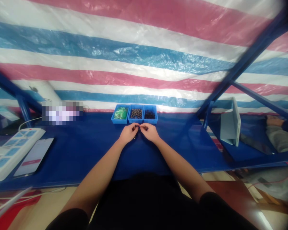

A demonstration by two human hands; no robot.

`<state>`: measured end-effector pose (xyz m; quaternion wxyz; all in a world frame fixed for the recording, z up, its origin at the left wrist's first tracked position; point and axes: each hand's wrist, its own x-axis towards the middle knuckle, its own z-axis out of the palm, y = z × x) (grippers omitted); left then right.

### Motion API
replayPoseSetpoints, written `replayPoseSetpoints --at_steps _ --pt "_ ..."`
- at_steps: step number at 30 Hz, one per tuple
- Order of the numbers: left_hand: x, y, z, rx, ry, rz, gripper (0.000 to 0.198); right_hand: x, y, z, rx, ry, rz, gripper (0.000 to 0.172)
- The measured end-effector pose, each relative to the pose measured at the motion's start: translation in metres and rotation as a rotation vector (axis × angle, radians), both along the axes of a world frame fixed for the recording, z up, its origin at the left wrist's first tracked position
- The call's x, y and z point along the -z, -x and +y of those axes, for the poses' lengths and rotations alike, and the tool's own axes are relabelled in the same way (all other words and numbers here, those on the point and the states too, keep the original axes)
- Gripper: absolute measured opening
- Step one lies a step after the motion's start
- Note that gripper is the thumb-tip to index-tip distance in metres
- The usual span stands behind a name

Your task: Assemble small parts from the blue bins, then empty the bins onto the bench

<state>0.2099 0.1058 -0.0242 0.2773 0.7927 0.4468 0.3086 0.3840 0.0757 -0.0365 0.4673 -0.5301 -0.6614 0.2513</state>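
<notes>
No readable text, label or number anywhere; only blurred blue panels [12, 151] on a white power strip [26, 143] and a pink bar [30, 162] on a smartphone screen [37, 151], too indistinct to make out.

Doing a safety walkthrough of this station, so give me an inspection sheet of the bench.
Surface: blue tabletop on a blue steel frame.
Job's things: three blue bins holding green, brown and black small items; a small dark part between the fingertips.
Clutter: smartphone beside a power strip.
Grippers: left hand and right hand pinch the part together.
Cables: white cable by the power strip; red wire below the bench.
Surroundings: striped tarpaulin; a co-worker's sleeve at right.
</notes>
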Motion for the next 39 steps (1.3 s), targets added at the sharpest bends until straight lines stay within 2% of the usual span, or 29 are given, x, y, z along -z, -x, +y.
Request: replayPoseSetpoints --at_steps 13,22,31,34,39 --pt "-0.003 -0.002 -0.002 -0.010 0.028 0.011 0.026 -0.003 -0.003 0.002 -0.060 0.064 0.073 0.022" --pt "-0.004 -0.002 -0.002 -0.013 0.023 0.031 0.025 -0.004 -0.004 0.001 -0.035 0.083 0.037 0.028" --pt "-0.005 -0.002 -0.003 -0.006 0.023 0.022 0.025 -0.003 -0.011 0.007 0.087 -0.019 0.061 0.027" --pt "-0.005 -0.002 -0.003 0.002 0.038 0.021 0.026 -0.004 -0.008 0.004 0.071 -0.076 0.008 0.038" --pt "-0.006 -0.002 -0.003 0.002 0.032 0.011 0.027 -0.006 -0.003 0.001 -0.001 -0.022 -0.040 0.024"
